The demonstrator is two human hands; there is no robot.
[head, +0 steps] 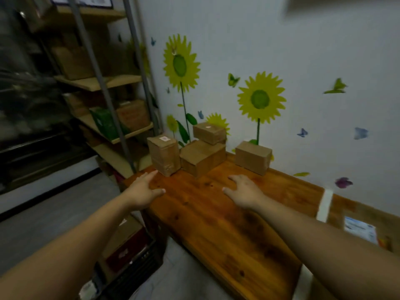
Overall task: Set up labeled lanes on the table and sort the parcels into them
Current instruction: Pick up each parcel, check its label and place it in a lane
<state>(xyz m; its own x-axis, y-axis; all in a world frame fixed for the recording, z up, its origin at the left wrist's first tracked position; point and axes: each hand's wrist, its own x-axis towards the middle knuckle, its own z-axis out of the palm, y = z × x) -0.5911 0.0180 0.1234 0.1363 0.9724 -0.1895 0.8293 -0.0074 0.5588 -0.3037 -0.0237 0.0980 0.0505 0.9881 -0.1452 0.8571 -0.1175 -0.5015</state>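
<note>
— What's closest?
— Two bare forearms coming in from 6 o'clock. The left hand [145, 189] and right hand [244, 191] are well apart, fingers spread, gripping nothing. Whether they touch the wood I cannot tell.
— And beyond them, biggest first?
— The counter [227, 224] runs toward 4 o'clock, with a shelf rack [104, 83] at 10 o'clock. At 12 o'clock from the hands, by the wall, sits a wide parcel [202, 158]. A tall parcel [164, 155] stands just beside it at 9 o'clock, a lone parcel [253, 158] apart at 3 o'clock, and a small parcel [208, 133] on top of the wide one. At 3 o'clock on the counter there is a white tape strip [324, 205], then a label sheet [360, 231].
</note>
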